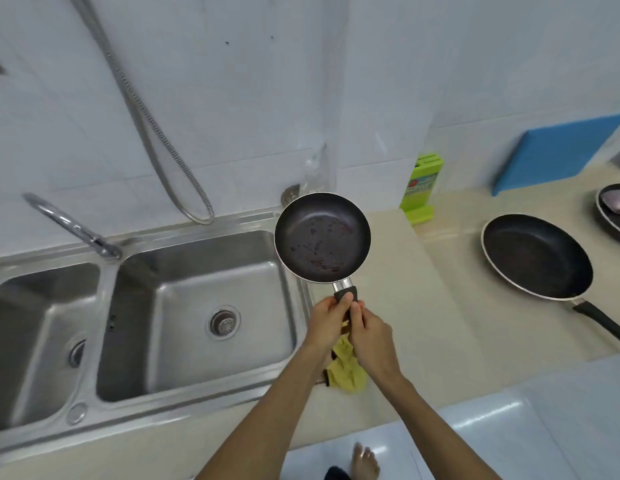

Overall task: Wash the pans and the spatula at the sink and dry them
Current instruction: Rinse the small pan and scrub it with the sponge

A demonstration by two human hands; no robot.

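While both hands clasp its dark handle, the small pan [322, 237] sticks out just beyond the fingertips, its bowl facing up and dotted with water drops and a few reddish smears. The left hand [327, 320] wraps the handle near the metal neck with the thumb laid on top, and the right hand [369, 336], touching it, curls its fingers round the handle's lower end. Directly beneath the two wrists a crumpled yellow cloth [346, 372] lies on the beige counter [415, 306]. Left of the left hand opens the steel sink [197, 393], its faucet [69, 225] farther left. Well to the right of the right hand a large pan [535, 256] sits on the counter, and beyond it a third pan [613, 223] shows at the frame's edge.
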